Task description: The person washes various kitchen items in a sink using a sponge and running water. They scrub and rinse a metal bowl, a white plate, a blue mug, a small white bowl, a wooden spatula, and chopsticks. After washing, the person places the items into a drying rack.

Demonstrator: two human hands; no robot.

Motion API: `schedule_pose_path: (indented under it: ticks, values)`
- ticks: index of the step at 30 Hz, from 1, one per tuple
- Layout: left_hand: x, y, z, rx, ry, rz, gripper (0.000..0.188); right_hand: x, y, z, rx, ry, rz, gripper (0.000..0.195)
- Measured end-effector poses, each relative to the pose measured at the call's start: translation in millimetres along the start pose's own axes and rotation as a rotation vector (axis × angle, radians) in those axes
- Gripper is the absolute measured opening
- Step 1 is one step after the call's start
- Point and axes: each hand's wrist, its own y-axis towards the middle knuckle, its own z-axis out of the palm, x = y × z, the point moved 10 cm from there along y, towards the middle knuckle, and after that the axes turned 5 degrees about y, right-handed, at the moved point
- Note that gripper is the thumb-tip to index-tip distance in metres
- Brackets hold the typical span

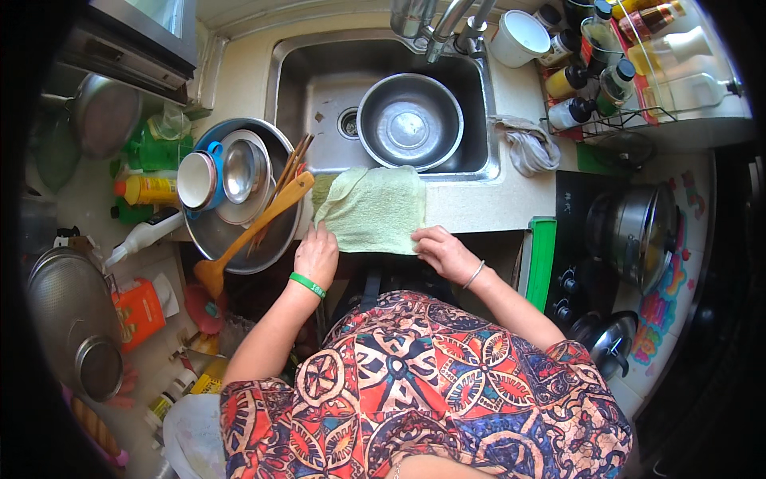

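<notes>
A pale green towelling cloth (pixel 377 209) is spread over the counter's front edge, its far end against the sink rim. My right hand (pixel 446 254) pinches its near right corner between thumb and fingers. At the near left corner, my left hand (pixel 315 254) grips the cloth's edge, its thumb hidden from view. Beyond the cloth, a round metal basin (pixel 410 123) stands in the stainless steel sink (pixel 320 78). Part of a darker olive cloth (pixel 322 190) shows beside the pale one.
Left of the cloth, a large metal bowl (pixel 281 239) holds bowls, a blue cup (pixel 215 149), chopsticks and a wooden spatula (pixel 257 224) that juts over its rim. A grey rag (pixel 529 146) lies right of the sink. The tap (pixel 443 36) overhangs the sink; a pot (pixel 628 227) sits on the hob.
</notes>
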Motion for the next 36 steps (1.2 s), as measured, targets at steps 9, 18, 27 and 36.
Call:
schedule_pose_path:
  ticks: [9,18,27,36]
  values:
    - [8,18,-86,-0.488,-0.152,-0.109,0.018,55,43,-83,-0.227,-0.019,-0.054,0.011]
    - [3,-7,-10,-0.141,-0.034,-0.181,0.016,7,16,4,0.153,-0.145,0.102,0.02]
    - [8,-9,2,-0.192,-0.291,-0.221,0.021,-23,168,23,-0.069,-0.117,-0.091,0.019]
    - [9,-13,-6,-0.126,-0.279,-0.291,0.035,-32,170,-37,-0.463,-0.129,-0.029,0.039]
